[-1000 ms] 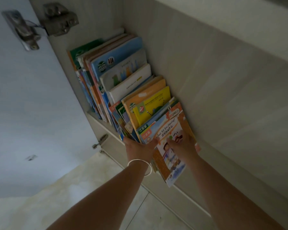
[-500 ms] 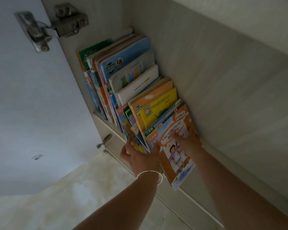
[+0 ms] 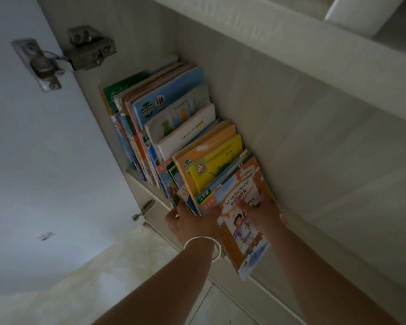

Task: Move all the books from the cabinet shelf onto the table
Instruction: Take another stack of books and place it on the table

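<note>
Books [image 3: 174, 127] stand packed in a row on the cabinet shelf [image 3: 145, 184], seen from the head camera, their covers leaning one against the next from the far green one down to the nearest. The nearest, an orange picture book [image 3: 242, 233], sticks out past the shelf edge, tilted, its lower corner hanging free over the cabinet front. The left hand [image 3: 192, 222] reaches in at the near end of the row, its fingers curled round the lower edges of several books and its thumb lying along the orange book's left edge; a silver bangle [image 3: 203, 246] circles that wrist. The right hand [image 3: 261, 214] lies flat on the orange book's cover, fingers spread and pressed on it, with the book's right edge behind the palm; whether the fingers wrap behind it cannot be told. To the left a door [image 3: 33, 160] stands open on a metal hinge [image 3: 63, 55]. Below lies a pale floor [image 3: 80, 285].
</note>
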